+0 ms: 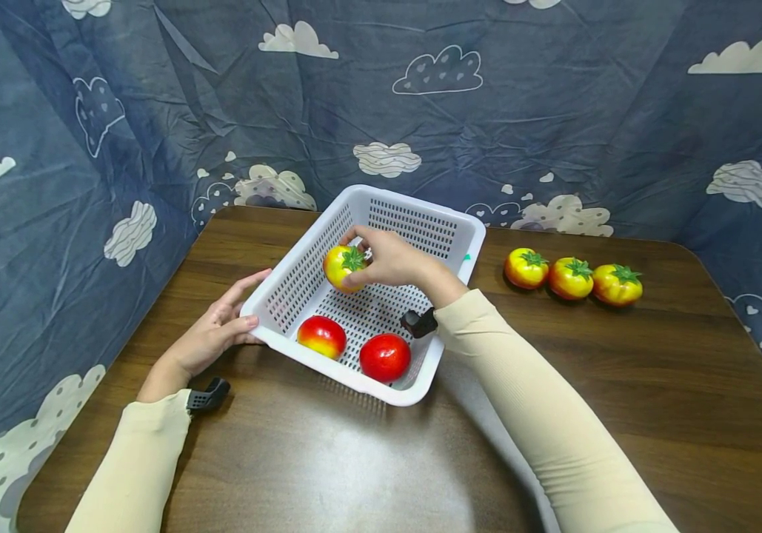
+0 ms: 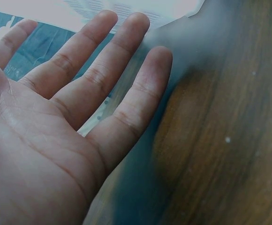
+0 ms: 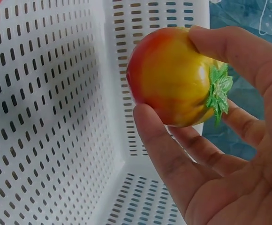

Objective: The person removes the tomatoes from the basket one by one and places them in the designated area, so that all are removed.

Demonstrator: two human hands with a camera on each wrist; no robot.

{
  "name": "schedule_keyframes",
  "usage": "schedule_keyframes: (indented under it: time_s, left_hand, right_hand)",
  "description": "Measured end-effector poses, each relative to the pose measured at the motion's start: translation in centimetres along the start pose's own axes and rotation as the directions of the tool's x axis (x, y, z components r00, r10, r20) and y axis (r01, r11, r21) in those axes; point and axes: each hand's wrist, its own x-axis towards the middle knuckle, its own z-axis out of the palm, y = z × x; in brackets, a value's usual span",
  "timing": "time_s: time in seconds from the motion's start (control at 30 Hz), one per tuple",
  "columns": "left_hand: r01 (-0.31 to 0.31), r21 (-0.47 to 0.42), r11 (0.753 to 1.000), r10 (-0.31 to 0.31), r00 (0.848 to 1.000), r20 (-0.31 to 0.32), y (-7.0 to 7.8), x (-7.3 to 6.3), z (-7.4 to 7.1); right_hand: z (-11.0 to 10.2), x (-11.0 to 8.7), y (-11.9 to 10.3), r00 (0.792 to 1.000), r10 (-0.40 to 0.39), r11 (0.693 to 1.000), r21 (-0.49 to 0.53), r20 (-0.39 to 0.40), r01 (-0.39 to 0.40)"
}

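Note:
A white perforated plastic basket stands on the brown table. Inside it lie a red-and-yellow toy fruit and a red one, no leaves showing on either. Above the basket floor my right hand pinches a yellow-and-red toy tomato between thumb and fingers; its green leafy top faces the palm. My left hand is at the basket's left corner, its thumb against the rim. In the left wrist view, the fingers are mostly straight and spread, near the basket's pale side.
Three yellow-and-red toy tomatoes with green leaves, left, middle and right, stand in a row right of the basket. A blue cloud-patterned cloth hangs behind the table.

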Motion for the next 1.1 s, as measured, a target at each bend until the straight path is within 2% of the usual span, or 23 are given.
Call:
schedule_keyframes:
  time_s: [0.57, 1.1]
  left_hand:
    - [-0.003, 0.007, 1.000, 0.003, 1.000, -0.002, 0.0, 0.0, 0.1]
    - [0.001, 0.015, 1.000, -0.001, 1.000, -0.007, 0.0, -0.1, 0.1]
  right_hand:
    - [-1.9, -1.7, -0.7, 0.998, 0.017, 0.997, 0.071, -0.058, -0.013]
    - [-3.7, -4.0, -0.2, 0.994, 0.030, 0.993, 0.117, -0.109, -0.017]
